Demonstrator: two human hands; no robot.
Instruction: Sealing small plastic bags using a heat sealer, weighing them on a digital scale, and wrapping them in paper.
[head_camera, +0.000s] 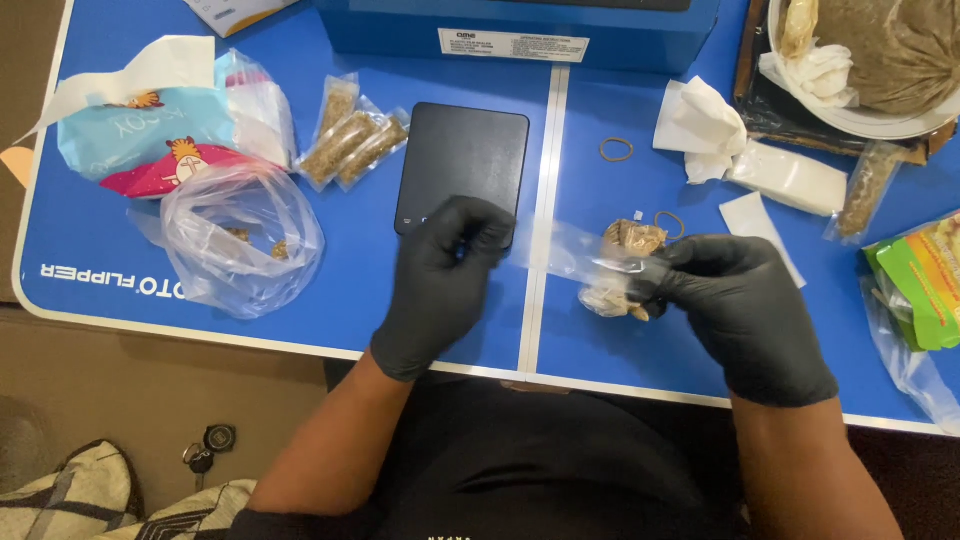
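Both my hands wear black gloves over a blue table (300, 300). My right hand (735, 310) pinches a small clear plastic bag (610, 262) that holds a brownish, grainy filling; the bag's empty end stretches left toward my left hand (445, 280). My left hand is curled near that end, in front of a black digital scale (462, 165); whether its fingers grip the bag is unclear.
Three filled small packets (352, 140) lie left of the scale. A large crumpled clear bag (245, 235) and colourful packaging (150, 140) sit at far left. Two rubber bands (616, 150), tissue (700, 125), a white bowl of brown powder (880, 60) and a green packet (925, 280) are right.
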